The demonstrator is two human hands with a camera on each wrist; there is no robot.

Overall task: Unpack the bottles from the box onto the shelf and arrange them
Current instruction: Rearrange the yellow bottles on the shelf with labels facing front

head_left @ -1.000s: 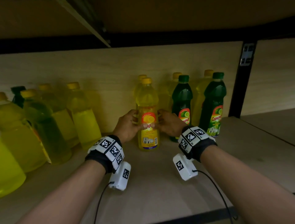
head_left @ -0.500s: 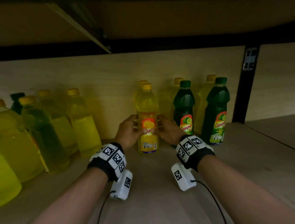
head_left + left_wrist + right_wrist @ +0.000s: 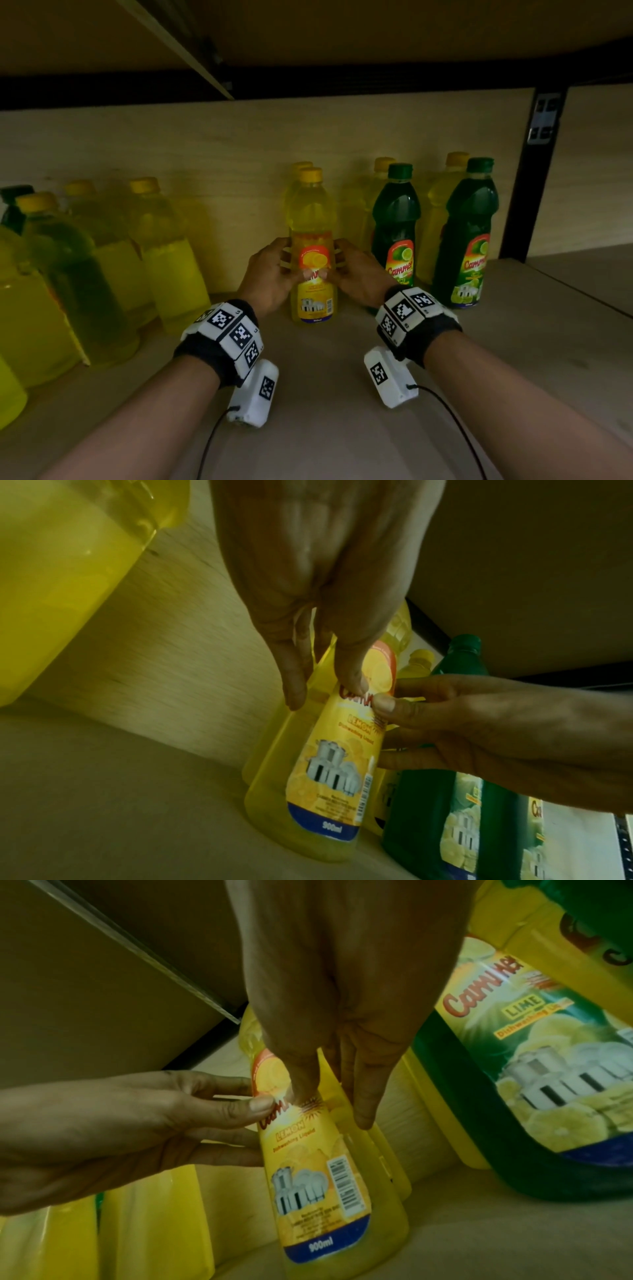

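Gripping upright lemon bottle, both hands' fingers wrapped, label "LEMON", "900ml"

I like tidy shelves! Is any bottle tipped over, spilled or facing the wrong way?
Nothing stands out. The lemon bottle stands upright on the shelf, label forward, with the left hand and right hand on its sides. The green bottles beside it stand upright too. No spills show.

wooden shelf, yellow bottles, green bottles upright
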